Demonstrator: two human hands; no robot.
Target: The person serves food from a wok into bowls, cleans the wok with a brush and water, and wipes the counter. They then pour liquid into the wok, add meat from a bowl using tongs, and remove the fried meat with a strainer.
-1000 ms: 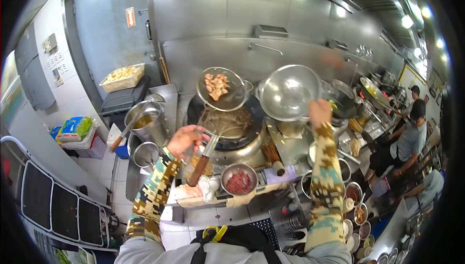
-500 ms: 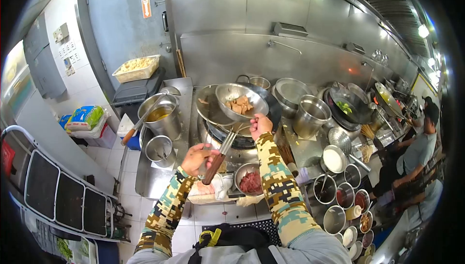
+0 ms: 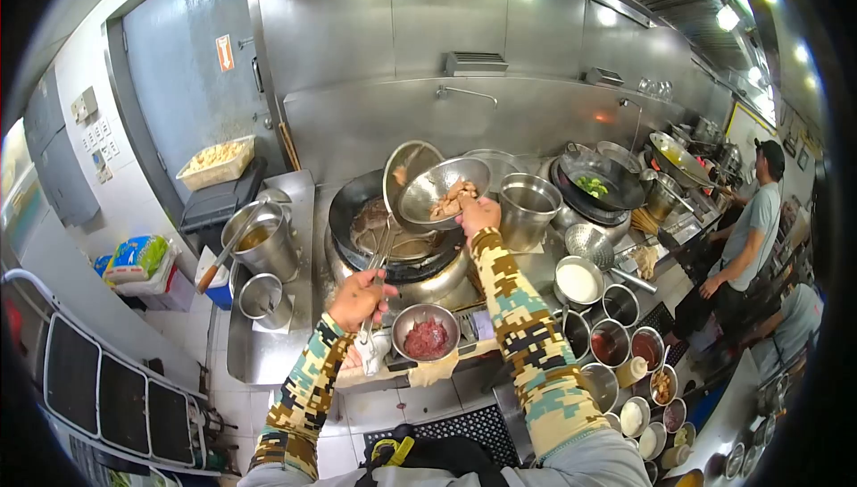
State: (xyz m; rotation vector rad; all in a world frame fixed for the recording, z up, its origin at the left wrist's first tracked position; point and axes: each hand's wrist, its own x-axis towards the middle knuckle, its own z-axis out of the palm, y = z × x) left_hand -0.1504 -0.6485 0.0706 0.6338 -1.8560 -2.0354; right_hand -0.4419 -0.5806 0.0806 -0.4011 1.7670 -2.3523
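My left hand (image 3: 359, 299) is closed around the handle of a round strainer (image 3: 402, 155), which is tipped up on its side behind the bowl with a bit of meat on it. My right hand (image 3: 480, 217) grips the rim of a steel bowl (image 3: 420, 199). Brown cooked meat pieces (image 3: 457, 198) lie in this tilted bowl, near my right fingers. Bowl and strainer overlap above a black wok (image 3: 342, 216) with dark liquid at its bottom. Closer to me, a small steel bowl (image 3: 452, 319) holds raw red meat (image 3: 426, 338).
On the left counter stand a steel pot (image 3: 272, 250) with a ladle across it and a smaller pot (image 3: 278, 308). A second wok (image 3: 616, 185) with greens is to the right. Several sauce containers (image 3: 611, 344) crowd the right side. A co-worker (image 3: 745, 237) stands far right.
The strainer has swung from lying nearly flat to a steep tilt, uncovering the wok. The bowl has shifted slightly lower and tilts right, its meat gathered by my right hand. My view has turned right.
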